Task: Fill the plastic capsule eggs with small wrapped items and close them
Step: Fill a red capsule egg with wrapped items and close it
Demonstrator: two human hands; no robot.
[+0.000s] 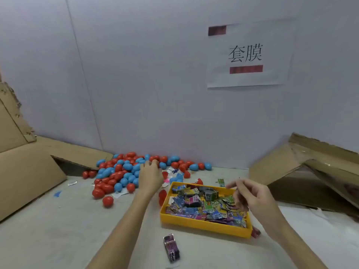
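A pile of red and blue plastic capsule eggs (120, 171) lies on the table against the back wall. My left hand (150, 176) reaches into the pile's right side, its fingers stretched over the eggs and its fingertips touching them. A yellow tray (204, 227) full of small colourful wrapped items (202, 205) sits to the right. Over the tray's right half hovers my right hand (250, 198), fingers loosely curled, with nothing seen in it. A red egg half (162, 195) rests against the tray's left wall.
One loose wrapped packet (172, 247) lies on the table in front of the tray. Flattened cardboard (29, 171) leans at the left and more cardboard (303, 167) at the right. A paper sign (246, 55) hangs on the back wall. Scraps of wrapper litter the table.
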